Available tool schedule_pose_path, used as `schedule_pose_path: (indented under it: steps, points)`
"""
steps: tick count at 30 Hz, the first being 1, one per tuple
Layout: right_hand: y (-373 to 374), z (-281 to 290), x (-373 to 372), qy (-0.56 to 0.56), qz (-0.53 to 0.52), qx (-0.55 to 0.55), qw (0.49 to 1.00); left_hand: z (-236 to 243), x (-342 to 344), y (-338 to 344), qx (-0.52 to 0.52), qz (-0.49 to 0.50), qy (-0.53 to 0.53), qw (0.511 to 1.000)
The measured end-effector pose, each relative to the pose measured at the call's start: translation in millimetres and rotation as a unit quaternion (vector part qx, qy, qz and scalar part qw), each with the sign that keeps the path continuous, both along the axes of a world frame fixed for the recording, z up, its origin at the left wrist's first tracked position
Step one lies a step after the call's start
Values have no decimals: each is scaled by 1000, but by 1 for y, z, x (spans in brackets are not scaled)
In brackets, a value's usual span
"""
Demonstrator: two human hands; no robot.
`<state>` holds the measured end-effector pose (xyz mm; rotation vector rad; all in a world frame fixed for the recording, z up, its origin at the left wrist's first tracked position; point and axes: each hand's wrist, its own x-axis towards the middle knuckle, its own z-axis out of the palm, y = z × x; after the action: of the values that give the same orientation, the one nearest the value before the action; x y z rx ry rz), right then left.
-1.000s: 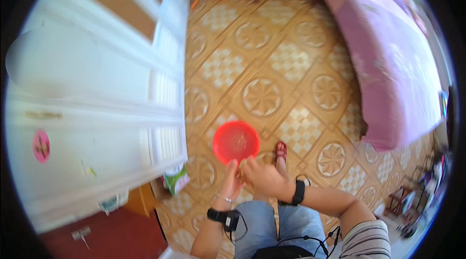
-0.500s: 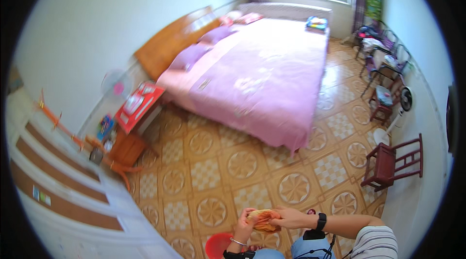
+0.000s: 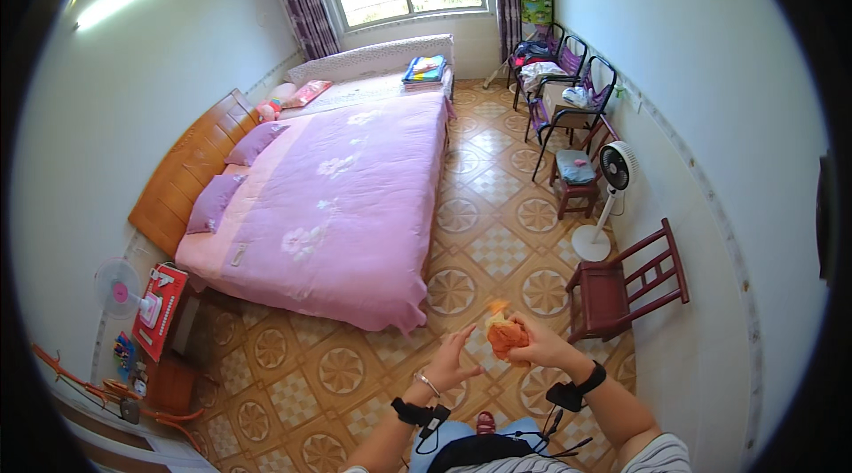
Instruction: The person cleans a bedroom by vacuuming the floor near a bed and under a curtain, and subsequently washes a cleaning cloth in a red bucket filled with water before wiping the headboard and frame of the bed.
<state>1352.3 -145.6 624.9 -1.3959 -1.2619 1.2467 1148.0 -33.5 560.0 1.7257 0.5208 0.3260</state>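
A crumpled orange and yellow cloth (image 3: pixel 507 339) is bunched up in front of me, above the tiled floor. My right hand (image 3: pixel 539 345) grips it from the right, fingers wrapped round its edge. Just left of the cloth, my left hand (image 3: pixel 451 366) is held apart from it, with its fingers spread and nothing in them. A yellow end of the cloth sticks out at the top and is blurred by motion.
A dark red wooden chair (image 3: pixel 596 297) stands close on my right, by a white standing fan (image 3: pixel 593 242). Ahead to the left is a bed (image 3: pixel 355 207) with a pink-purple cover. A red-topped table (image 3: pixel 163 309) with a pink fan stands at the left wall.
My left hand has let go of the cloth; my right hand keeps hold of it. My view has swung to the right and up, and the red basin has left the picture.
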Motion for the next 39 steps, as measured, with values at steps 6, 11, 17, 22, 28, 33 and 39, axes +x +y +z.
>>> schedule_pose_path:
  steps: [6,11,17,22,28,33,39]
  points:
    - [43,12,55,-352,95,90,927,-34,121,50,-679,-110,-51,725]
    - [93,15,110,-350,140,37,925,-38,198,122,-642,-99,-60,758]
    - [172,6,239,-202,-80,-33,975,14,301,232,-557,-61,-203,803]
    - [267,-10,320,-114,-270,5,956,24,394,309,-564,-61,-215,795]
    - [387,-8,416,162,-218,6,962,20,487,402,-537,-103,-177,818]
    - [498,-22,499,96,-137,-42,985,9,556,498,-354,-39,-179,917]
    - [654,4,569,61,-77,-7,995,-15,607,630,-121,180,-24,976]
